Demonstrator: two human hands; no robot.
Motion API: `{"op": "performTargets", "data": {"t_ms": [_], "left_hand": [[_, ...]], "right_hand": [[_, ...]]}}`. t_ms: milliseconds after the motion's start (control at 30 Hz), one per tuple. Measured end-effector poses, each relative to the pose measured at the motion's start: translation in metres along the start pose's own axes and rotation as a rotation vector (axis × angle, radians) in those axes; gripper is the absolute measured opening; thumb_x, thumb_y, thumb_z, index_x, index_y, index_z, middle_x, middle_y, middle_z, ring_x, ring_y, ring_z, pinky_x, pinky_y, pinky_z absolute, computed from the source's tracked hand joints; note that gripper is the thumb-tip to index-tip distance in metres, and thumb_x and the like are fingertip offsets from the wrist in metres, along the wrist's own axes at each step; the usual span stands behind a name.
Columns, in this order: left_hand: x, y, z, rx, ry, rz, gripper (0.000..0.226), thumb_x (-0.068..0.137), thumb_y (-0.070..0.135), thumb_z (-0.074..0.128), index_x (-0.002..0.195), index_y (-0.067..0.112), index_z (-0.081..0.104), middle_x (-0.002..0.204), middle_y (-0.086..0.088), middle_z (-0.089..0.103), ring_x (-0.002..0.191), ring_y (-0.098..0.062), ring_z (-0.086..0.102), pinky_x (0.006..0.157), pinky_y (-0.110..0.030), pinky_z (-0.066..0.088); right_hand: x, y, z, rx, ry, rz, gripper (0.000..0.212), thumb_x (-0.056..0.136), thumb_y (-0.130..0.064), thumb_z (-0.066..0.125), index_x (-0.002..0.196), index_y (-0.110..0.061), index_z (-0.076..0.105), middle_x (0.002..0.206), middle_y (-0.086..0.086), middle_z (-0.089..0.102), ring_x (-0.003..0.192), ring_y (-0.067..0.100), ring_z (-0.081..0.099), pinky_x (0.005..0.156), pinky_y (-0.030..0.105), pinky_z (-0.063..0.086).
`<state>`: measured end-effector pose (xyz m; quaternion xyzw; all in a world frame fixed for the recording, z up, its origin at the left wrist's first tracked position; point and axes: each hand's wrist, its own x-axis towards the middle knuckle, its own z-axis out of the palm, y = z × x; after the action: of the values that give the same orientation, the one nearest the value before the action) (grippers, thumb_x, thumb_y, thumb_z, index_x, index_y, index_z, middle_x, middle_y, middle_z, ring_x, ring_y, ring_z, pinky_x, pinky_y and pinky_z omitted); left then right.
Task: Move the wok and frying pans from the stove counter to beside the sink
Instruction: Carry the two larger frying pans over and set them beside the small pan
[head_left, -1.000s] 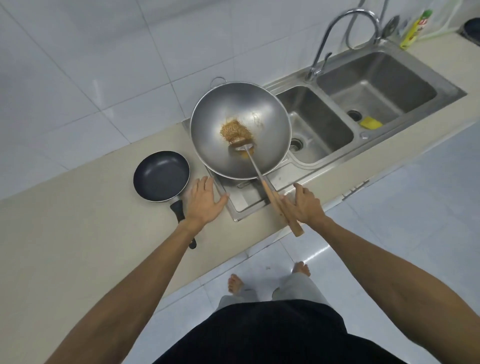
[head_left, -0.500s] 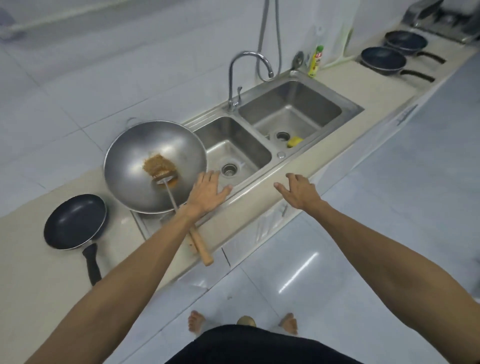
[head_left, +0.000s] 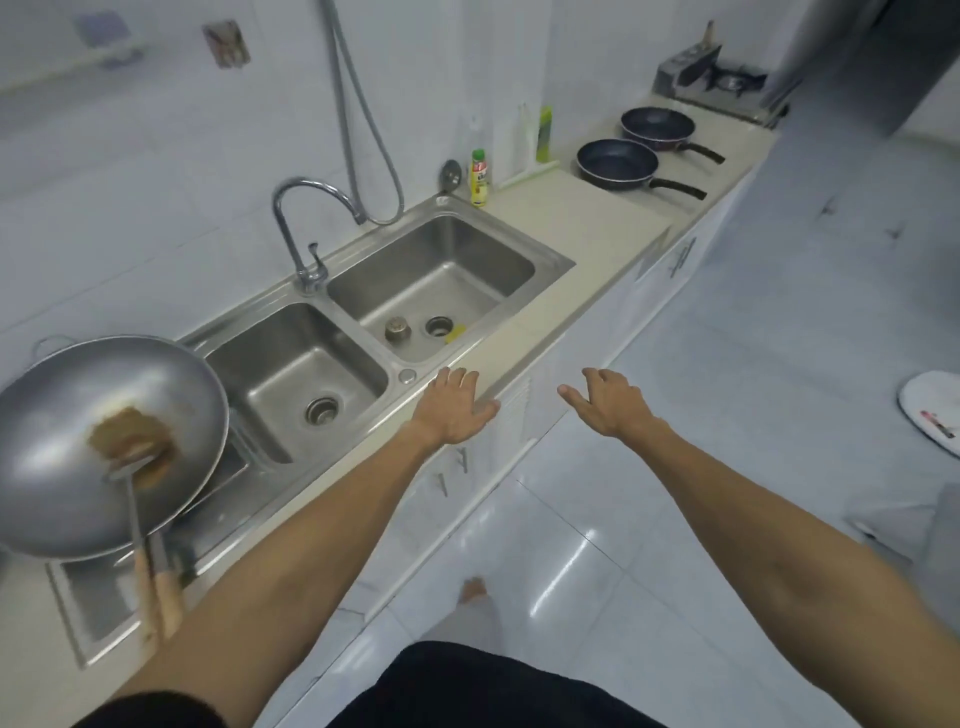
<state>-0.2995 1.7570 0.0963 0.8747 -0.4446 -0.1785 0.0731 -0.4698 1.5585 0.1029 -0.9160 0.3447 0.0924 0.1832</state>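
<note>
A steel wok (head_left: 62, 415) rests on the sink's drainboard at the left, holding a brown scrap and a spatula (head_left: 145, 545) with a wooden handle. Two dark frying pans (head_left: 615, 165) (head_left: 657, 128) sit on the counter at the far right, beside the stove (head_left: 711, 78). My left hand (head_left: 452, 408) hovers open over the counter's front edge by the sink. My right hand (head_left: 605, 402) is open in the air over the floor, empty.
A double steel sink (head_left: 363, 332) with a faucet (head_left: 304, 228) fills the middle; a yellow sponge (head_left: 456, 332) lies in the right basin. Bottles (head_left: 479, 176) stand against the wall. Beige counter (head_left: 582, 228) runs between sink and pans. White cabinet doors sit below.
The view has swung right along the counter; wok now at far left, the small black pan out of frame. Both hands moved right, away from the wok, still empty.
</note>
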Motion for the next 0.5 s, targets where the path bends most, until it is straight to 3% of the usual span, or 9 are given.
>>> {"op": "performTargets", "data": {"t_ms": [267, 500], "left_hand": [[0.133, 0.087, -0.010, 0.036, -0.050, 0.042, 0.071, 0.101, 0.052, 0.039, 0.151, 0.002, 0.033, 0.155, -0.018, 0.038, 0.142, -0.035, 0.030, 0.117, -0.045, 0.025], [0.313, 0.193, -0.039, 0.042, -0.036, 0.171, 0.069, 0.101, 0.050, 0.039, 0.150, 0.002, 0.033, 0.154, -0.018, 0.040, 0.141, -0.034, 0.032, 0.116, -0.043, 0.026]], "right_hand": [[0.082, 0.085, -0.049, 0.049, 0.013, 0.033, 0.072, 0.102, -0.059, 0.035, 0.151, -0.006, 0.036, 0.154, 0.021, 0.042, 0.141, 0.037, 0.037, 0.111, 0.053, 0.034], [0.193, 0.210, -0.132, 0.074, 0.078, 0.157, 0.073, 0.102, -0.059, 0.035, 0.150, -0.004, 0.037, 0.153, 0.022, 0.043, 0.141, 0.038, 0.037, 0.111, 0.053, 0.035]]}}
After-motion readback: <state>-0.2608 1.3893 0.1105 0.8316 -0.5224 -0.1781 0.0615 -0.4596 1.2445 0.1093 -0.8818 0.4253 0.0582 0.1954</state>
